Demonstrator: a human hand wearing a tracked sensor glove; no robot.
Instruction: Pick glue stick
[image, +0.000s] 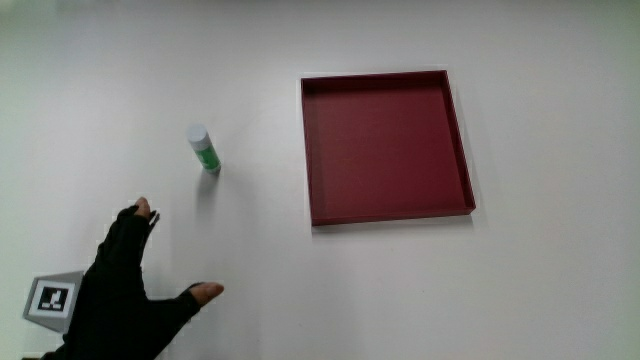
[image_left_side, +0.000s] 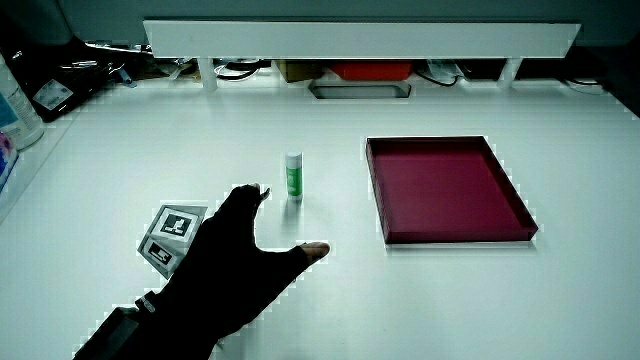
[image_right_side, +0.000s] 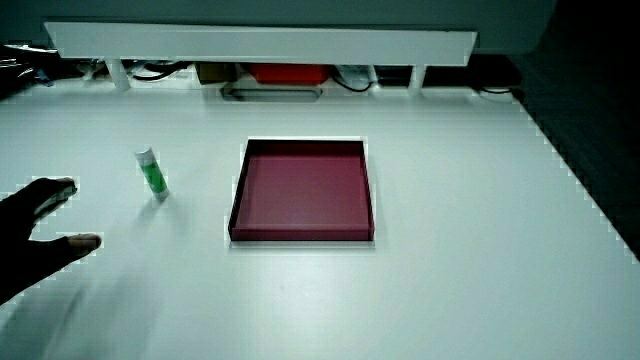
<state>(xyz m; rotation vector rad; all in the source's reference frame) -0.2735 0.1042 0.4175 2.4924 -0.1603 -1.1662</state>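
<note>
A white counter (image: 520, 300) carries two things: a glue stick (image: 204, 149) and a dark red square tray (image: 386, 146) with low walls. The glue stick stands upright on the counter, with a white cap above a green body. It shows the same way in both side views (image_left_side: 293, 175) (image_right_side: 152, 174), standing alone with bare counter around it. The tray (image_left_side: 450, 190) sits well apart from the glue stick, flat on the counter, and holds nothing. In a side view the tray (image_right_side: 303, 190) lies about as near to the person as the glue stick does.

The hand (image: 125, 295), in a black glove, is low over the counter, nearer to the person than the glue stick and not touching it. Its grip is wide: the fingers (image: 132, 225) reach toward the glue stick while the thumb (image: 200, 293) juts out sideways toward the tray, and it holds nothing. A small cube (image: 52, 300) with a black and white pattern sits on the back of the hand. In a side view the hand (image_left_side: 225, 270) and its cube (image_left_side: 170, 235) show with the forearm running to the counter's near edge. In a side view only part of the hand (image_right_side: 35, 235) is visible.

A low white partition (image_left_side: 360, 38) stands along the counter's edge farthest from the person.
</note>
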